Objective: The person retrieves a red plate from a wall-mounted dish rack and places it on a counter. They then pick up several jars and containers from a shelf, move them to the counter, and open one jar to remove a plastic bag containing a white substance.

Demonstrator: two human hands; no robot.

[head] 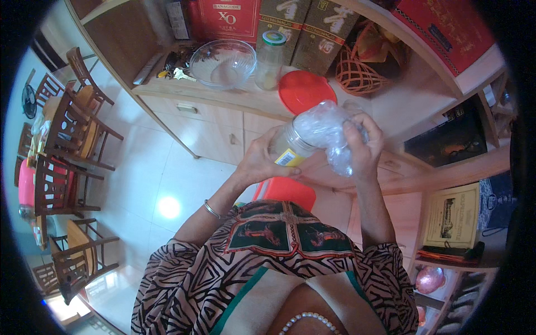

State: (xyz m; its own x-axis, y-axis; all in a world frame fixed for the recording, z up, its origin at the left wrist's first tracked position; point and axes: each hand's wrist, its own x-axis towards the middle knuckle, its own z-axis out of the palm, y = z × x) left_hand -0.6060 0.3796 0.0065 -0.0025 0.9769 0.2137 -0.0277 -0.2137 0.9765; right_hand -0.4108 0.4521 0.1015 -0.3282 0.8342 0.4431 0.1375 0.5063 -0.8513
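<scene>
A clear glass jar (pixel 289 142) with a threaded neck and a yellow label is tilted in my left hand (pixel 261 157), its mouth towards the right. At that mouth bunches a crumpled clear plastic bag (pixel 324 127), which my right hand (pixel 364 136) grips by its far end. Whether part of the bag lies inside the jar, I cannot tell. Just behind them on the cabinet shelf (pixel 226 98) lies a round red plastic lid (pixel 307 90). Another glass jar (pixel 269 63), capped with a green-and-white lid, stands to its left.
A clear glass bowl (pixel 223 65), keys (pixel 183 74) and an orange woven basket (pixel 360 73) sit on the shelf before boxed bottles (pixel 320 35). Beneath my hands is a red container (pixel 289 190). Wooden chairs (pixel 83 121) surround a table at the left.
</scene>
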